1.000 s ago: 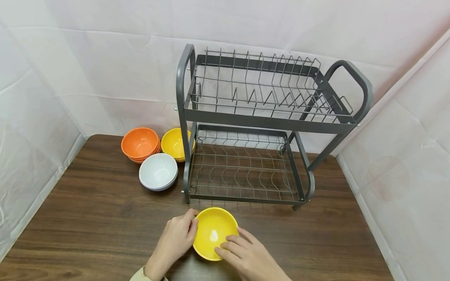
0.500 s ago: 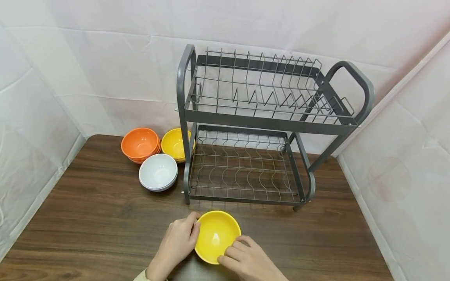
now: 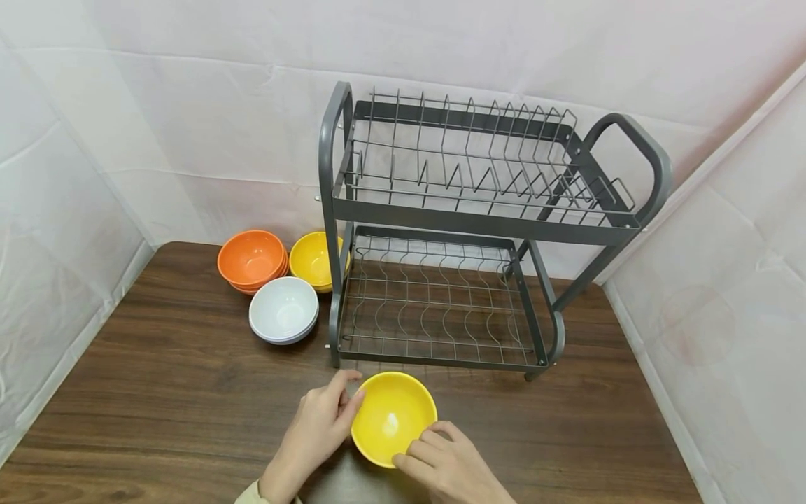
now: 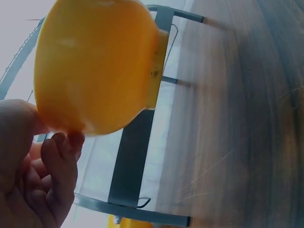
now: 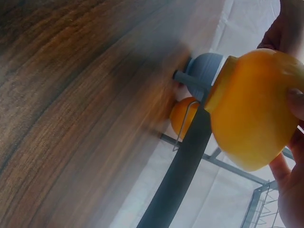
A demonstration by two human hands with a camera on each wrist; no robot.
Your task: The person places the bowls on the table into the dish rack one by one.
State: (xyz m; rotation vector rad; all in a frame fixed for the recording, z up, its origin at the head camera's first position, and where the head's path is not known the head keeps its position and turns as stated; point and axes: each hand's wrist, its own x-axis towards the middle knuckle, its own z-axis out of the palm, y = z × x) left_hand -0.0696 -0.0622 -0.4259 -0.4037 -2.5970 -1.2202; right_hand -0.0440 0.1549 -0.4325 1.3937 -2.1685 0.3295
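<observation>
A glossy yellow bowl (image 3: 393, 420) is held up above the table in front of the rack, its opening facing up toward the head camera. My left hand (image 3: 320, 420) is at its left rim: the thumb overlaps the edge while the index finger stretches out beyond it. In the left wrist view, the curled fingers (image 4: 61, 166) meet the bowl's outer wall, and its foot shows off the tabletop. My right hand (image 3: 450, 462) grips the lower right rim with bent fingers. The right wrist view shows that thumb (image 5: 297, 103) against the bowl's side.
A dark grey two-tier dish rack (image 3: 485, 224) stands just behind the hands. To its left are stacked orange bowls (image 3: 252, 257), white bowls (image 3: 285, 310) and yellow bowls (image 3: 311, 259). White cloth (image 3: 189, 126) encloses the wooden table (image 3: 157, 392) at the back and sides.
The yellow bowl has shifted slightly right. My left index finger has straightened away from the rim. My right fingers have gone from spread over the bowl to bent at its edge.
</observation>
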